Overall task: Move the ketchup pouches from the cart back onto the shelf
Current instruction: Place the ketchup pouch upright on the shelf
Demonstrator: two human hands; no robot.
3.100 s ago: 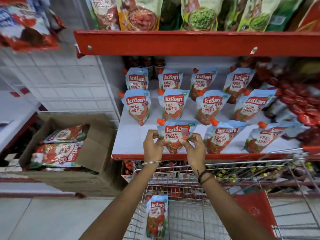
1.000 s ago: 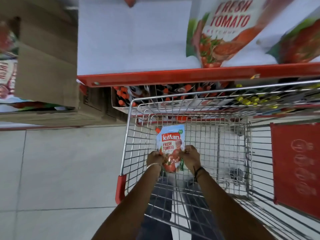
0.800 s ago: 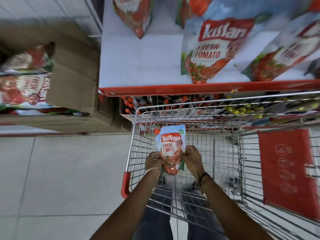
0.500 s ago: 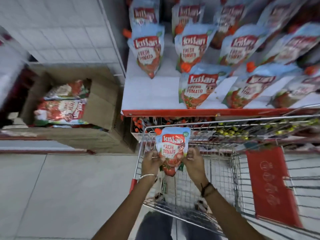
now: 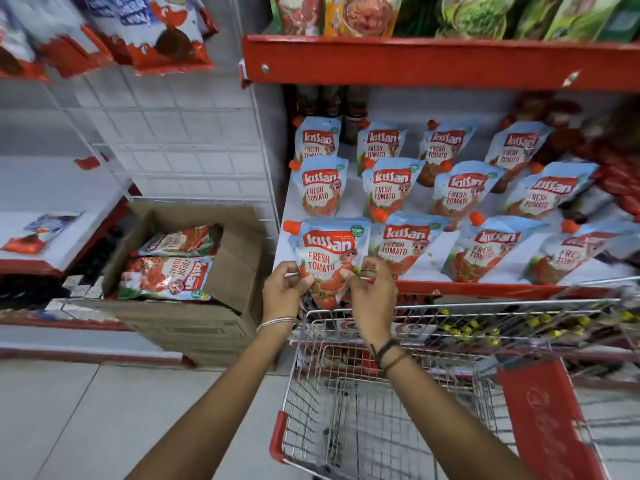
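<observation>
Pale-blue pouch (image 5: 329, 258), red "Kissan" banner, "FRESH TOMATO" lettering, tomato artwork low down, orange spout cap at top-left corner, green round badge top right. Held upright at front-left corner of shelf (image 5: 485, 291), bottom overhanging red lip, above cart (image 5: 346, 393) front rim. Left hand (image 5: 282, 294) pinched on pouch's lower-left edge, thumb on front face; silver bangle on wrist. Right hand (image 5: 372, 294) pinched on lower-right edge, fingers curled; dark cords on wrist. Shelf already stocked: same pouches (image 5: 460, 195) in three rows, leaning back, front row of three more just right of held one. Dark bottles (image 5: 330, 100) at shelf back, blurred. Upper shelf (image 5: 433, 62) red-edged, green and orange packets on top. Wire cart below hands, red corner bumpers, red flap at right; basket bottom visible through mesh, no pouches seen inside. Cardboard box (image 5: 221, 271) on floor to left, flaps open, holding larger red tomato packs (image 5: 166, 275) lying flat, at least two stacked. White wire grid panel (image 5: 166, 133) behind box.
</observation>
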